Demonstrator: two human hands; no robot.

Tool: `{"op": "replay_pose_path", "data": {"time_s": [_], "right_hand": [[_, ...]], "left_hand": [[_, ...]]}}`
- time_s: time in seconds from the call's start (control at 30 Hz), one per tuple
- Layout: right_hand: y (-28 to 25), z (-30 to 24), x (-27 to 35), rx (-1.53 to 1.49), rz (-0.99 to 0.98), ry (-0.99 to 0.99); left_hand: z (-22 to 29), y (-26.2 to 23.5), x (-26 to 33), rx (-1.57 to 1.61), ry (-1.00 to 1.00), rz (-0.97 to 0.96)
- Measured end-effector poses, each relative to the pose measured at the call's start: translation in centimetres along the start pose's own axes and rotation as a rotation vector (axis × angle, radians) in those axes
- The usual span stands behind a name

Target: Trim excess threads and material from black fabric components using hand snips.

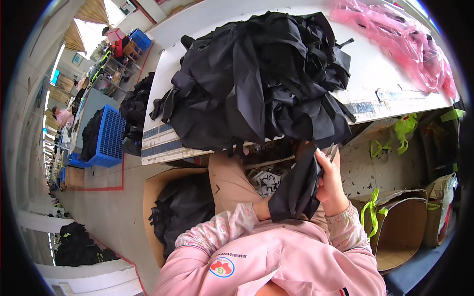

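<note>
A folded piece of black fabric (296, 190) sits in the person's lap, just below the near edge of the white table (385, 93). The right hand (330, 181) is clamped on its right side, thumb pressed across the cloth and fingers wrapped behind. The left hand (261, 209) is mostly buried under the fabric, so I cannot tell for sure how it grips, though it looks closed on the lower corner.

To handle this piece well, I would judge that the edges should be kept aligned between both hands and the cloth held taut, since a thin limp weave like this slides and bunches easily. Pinching near the corners rather than mid-panel should keep it flat.

The cloth looks matte, light and non-woven, creasing in soft angular folds. On the table above lies a big heap of black fabric pieces (256, 79) with long straps trailing out, some hanging over the table's edge. At the far right corner is a crumpled pink plastic bag (405, 39), glossy and translucent. To the person's left a cardboard box (163, 217) holds more black pieces; to the right stands an open brown carton (405, 227) with bright green strips (370, 212) draped on its rim. A blue plastic crate (106, 135) stands further left.
</note>
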State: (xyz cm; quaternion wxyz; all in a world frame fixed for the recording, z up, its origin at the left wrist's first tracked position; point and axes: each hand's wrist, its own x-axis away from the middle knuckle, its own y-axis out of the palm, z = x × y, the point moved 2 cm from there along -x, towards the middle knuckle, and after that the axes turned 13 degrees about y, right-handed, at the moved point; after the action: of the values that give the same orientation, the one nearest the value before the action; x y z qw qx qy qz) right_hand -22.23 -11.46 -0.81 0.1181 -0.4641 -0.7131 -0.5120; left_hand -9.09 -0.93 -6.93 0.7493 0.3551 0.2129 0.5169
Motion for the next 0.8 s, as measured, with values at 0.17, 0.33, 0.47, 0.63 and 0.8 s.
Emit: {"op": "replay_pose_path", "data": {"time_s": [0.17, 0.33, 0.47, 0.63, 0.8], "right_hand": [[-0.3, 0.4, -0.1, -0.035, -0.129, -0.028], [0.1, 0.1, 0.1, 0.181, 0.040, -0.248], [-0.4, 0.2, -0.4, 0.354, 0.156, -0.371], [-2.5, 0.2, -1.9, 0.330, 0.186, -0.390], [-2.2, -0.2, -0.9, 0.471, 0.240, -0.484]], "left_hand": [[3.3, -0.2, -0.9, -0.326, 0.302, 0.196], [7.0, -2.6, 0.1, 0.194, 0.306, 0.512], [7.4, -1.8, -0.5, 0.459, 0.077, 0.395], [7.5, -0.8, 1.0, 0.244, 0.124, 0.414], [8.7, -1.3, 1.9, -0.169, 0.310, 0.431]]}}
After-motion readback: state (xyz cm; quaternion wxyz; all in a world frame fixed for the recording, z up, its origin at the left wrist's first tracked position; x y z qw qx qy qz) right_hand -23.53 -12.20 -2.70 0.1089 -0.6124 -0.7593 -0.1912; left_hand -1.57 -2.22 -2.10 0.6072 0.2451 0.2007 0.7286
